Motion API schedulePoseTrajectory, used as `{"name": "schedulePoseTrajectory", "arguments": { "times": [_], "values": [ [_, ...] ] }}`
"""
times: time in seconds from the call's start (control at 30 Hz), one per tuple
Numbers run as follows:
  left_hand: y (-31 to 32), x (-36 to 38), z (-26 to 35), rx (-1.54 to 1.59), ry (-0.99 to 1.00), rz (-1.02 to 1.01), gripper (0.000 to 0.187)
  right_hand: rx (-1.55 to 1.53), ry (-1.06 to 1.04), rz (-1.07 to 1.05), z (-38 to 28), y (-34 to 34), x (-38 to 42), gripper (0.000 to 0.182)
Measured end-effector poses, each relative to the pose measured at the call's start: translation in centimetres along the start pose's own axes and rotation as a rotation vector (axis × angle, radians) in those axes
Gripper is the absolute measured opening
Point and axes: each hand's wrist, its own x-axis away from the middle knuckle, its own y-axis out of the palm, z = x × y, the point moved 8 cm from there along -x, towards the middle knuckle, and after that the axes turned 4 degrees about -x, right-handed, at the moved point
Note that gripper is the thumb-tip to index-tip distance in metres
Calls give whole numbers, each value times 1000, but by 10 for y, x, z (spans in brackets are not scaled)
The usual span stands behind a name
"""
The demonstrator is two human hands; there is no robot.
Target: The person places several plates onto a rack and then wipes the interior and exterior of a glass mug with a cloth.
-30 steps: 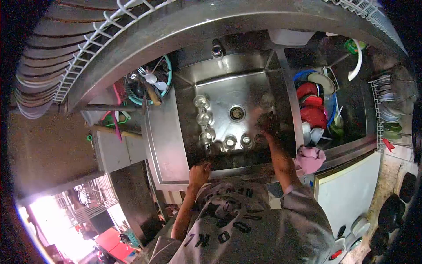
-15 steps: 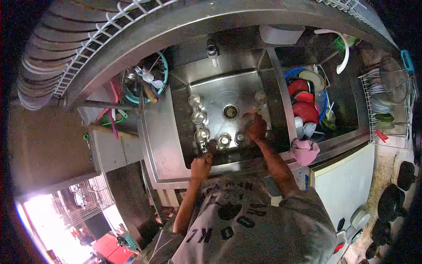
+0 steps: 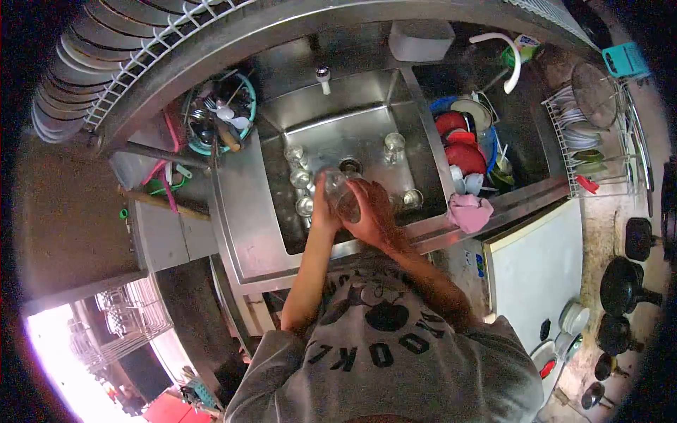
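Note:
Over the near part of the steel sink [image 3: 360, 127], my left hand [image 3: 325, 210] and my right hand [image 3: 371, 220] are closed around a clear glass [image 3: 343, 196]. My left fingers lie along its left side, and my right fingers wrap the other side. Left of my hands stand several glasses in a row, among them a far glass [image 3: 294, 153] and a middle glass [image 3: 300, 178]. To the right are another glass [image 3: 395, 144] and a nearer glass [image 3: 411, 199]. The drain [image 3: 350, 166] shows just beyond my hands, partly covered by them.
A faucet [image 3: 323, 76] rises at the sink's back edge. In the right basin is a blue tub [image 3: 495, 151] with red bowls [image 3: 465, 158]. A pink cloth [image 3: 470, 213] lies on the front rim. A cutlery basket [image 3: 250, 113] stands left, a dish rack [image 3: 560, 134] right.
Both hands have come together near the sink's middle front and now hold one glass between them. The right hand moved left and the left hand moved forward. The camera view has shifted.

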Motion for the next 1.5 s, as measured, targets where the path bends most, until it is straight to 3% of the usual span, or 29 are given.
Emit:
{"name": "schedulePoseTrajectory", "arguments": {
  "times": [0.07, 0.13, 0.2, 0.23, 0.27, 0.33, 0.4, 0.43, 0.5, 0.63, 0.73, 0.8, 0.83, 0.87, 0.93, 1.0, 1.07, 1.1, 1.17, 1.2, 1.23, 1.27, 1.3, 1.33, 1.4, 1.43, 1.5],
  "values": [
    [-1, -3, 0, -50, -3, 89, 46, 17, -15, 29, -8, -19, -4, 76],
    [5, -4, 2, -5, 18, 19, 36, 2, 12, 71, 2, -51, 6, 75],
    [2, -8, 31, -354, 293, 81, 36, 115, 105, 162, 38, -90, 27, 73],
    [14, 1, 47, -333, 466, 135, 49, 239, 183, 210, 64, -104, 46, 73],
    [15, -3, 49, -334, 470, 134, 49, 342, 238, 235, 86, -122, 62, 71],
    [17, 2, 73, -536, 738, 153, 58, 443, 292, 261, 120, -150, 93, 69],
    [35, 16, 80, -558, 752, 113, 63, 763, 369, 164, 146, -165, 120, 63],
    [48, 26, 85, -636, 797, 131, 66, 763, 365, 166, 154, -168, 128, 63],
    [63, 40, 87, -657, 848, 115, 74, 600, 401, -25, 177, -153, 145, 58],
    [78, 53, 86, -737, 924, 89, 71, 567, 320, 55, 196, -146, 159, 58],
    [82, 52, 76, -593, 855, 7, 64, 507, 211, 193, 187, -155, 151, 51],
    [69, 40, 56, -447, 656, 6, 61, 124, 283, 342, 187, -166, 140, 42],
    [68, 38, 50, -451, 643, -25, 59, -281, 623, 268, 149, -176, 106, 25],
    [69, 41, 45, -451, 649, -19, 59, -286, 619, 262, 118, -174, 83, 25],
    [67, 41, 23, -461, 523, 49, 55, -679, 392, 424, 67, -171, 50, 20],
    [57, 31, 5, -477, 531, 30, 46, -787, 491, 5, 35, -130, 24, 24],
    [10, 7, -15, -758, 535, 206, 36, -294, -395, 204, -34, -137, -14, 26],
    [42, 28, -13, -1374, 806, 207, 35, -298, -389, 208, -39, -124, -14, 26],
    [38, 26, -8, -1407, 730, 213, 37, -154, -195, 192, -27, -100, -14, 37],
    [35, 22, -6, -1433, 664, 224, 38, -158, -202, 188, -22, -98, -18, 37],
    [52, 45, 1, -1047, 550, 243, 49, -236, -258, 236, -20, -102, -23, 39],
    [54, 51, 2, -1046, 551, 255, 49, -316, -310, 281, -19, -103, -24, 40],
    [52, 50, -9, -727, 416, 142, 55, -434, -94, 328, 2, -95, -24, 29],
    [52, 49, -21, -406, 282, 28, 61, -439, -96, 318, 7, -96, -29, 29],
    [59, 55, -29, -475, 268, -66, 69, -1072, 459, 64, 66, -71, -39, 35],
    [69, 60, -36, -380, 220, -99, 70, -1071, 457, 65, 77, -81, -38, 35],
    [90, 72, -41, -284, 128, -127, 72, -918, 410, 290, 105, -114, -26, 41]
  ]
}}
